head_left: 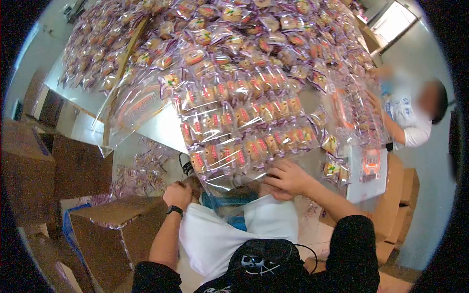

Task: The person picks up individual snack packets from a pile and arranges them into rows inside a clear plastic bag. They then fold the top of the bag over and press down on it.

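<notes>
In front of me lies a large clear plastic bag holding rows of small wrapped pastries, each in clear film with purple edges. My right hand is at the bag's near right edge, its bent fingers pinching the film above my knee. Left of the bag's near corner, my left hand is closed in a fist by my other knee. Whatever that fist holds, if anything, is hidden. A dark watch is on the left wrist.
A heap of wrapped pastries covers the table behind the bag. Another printed clear bag lies at left. Cardboard boxes stand at lower left. At right, a person reaches toward the heap, near a white box.
</notes>
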Tool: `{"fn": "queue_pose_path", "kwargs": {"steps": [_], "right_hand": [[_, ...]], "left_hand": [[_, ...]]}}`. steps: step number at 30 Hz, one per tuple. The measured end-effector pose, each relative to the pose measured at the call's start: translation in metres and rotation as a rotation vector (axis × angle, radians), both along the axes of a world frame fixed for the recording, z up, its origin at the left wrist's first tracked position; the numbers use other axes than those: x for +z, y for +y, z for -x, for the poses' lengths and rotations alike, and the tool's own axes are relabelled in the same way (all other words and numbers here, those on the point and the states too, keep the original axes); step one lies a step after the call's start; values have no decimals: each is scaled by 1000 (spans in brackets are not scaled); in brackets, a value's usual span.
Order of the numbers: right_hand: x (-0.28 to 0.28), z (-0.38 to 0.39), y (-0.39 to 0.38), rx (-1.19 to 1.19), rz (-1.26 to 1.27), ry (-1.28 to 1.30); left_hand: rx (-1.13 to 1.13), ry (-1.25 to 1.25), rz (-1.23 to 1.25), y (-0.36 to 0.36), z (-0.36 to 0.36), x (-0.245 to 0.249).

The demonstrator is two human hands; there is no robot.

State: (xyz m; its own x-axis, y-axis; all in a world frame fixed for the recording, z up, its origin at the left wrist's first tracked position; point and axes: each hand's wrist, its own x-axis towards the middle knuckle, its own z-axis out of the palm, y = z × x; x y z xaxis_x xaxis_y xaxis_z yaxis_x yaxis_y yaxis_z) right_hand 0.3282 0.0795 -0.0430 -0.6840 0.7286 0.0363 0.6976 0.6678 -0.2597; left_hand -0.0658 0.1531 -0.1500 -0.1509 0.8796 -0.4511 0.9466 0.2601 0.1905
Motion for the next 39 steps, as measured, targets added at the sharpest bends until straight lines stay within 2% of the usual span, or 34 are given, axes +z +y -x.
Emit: {"fn": "queue_pose_path", "kwargs": {"steps": [3, 5, 10, 17, 23, 27, 28, 39], "right_hand": [[5, -26, 8, 175, 113, -62], [4, -36, 18, 278, 134, -30], [-1, -38, 21, 277, 96, 3], [-6, -47, 18, 238, 171, -36], [-10, -52, 13, 240, 156, -128], [-14, -55, 11, 240, 102, -185], [-14, -56, 7, 179, 188, -188], [-22, -70, 1, 167, 224, -343]], "left_hand": [[60, 37, 23, 1, 4, -13], [100, 27, 17, 0, -2, 11], [156, -12, 34, 0, 17, 10], [278, -15, 45, 4, 42, 1], [366, -35, 71, -2, 70, -1], [461, -108, 54, -13, 92, -19], [483, -111, 55, -14, 96, -21], [643, -156, 23, -38, 135, -34]]}}
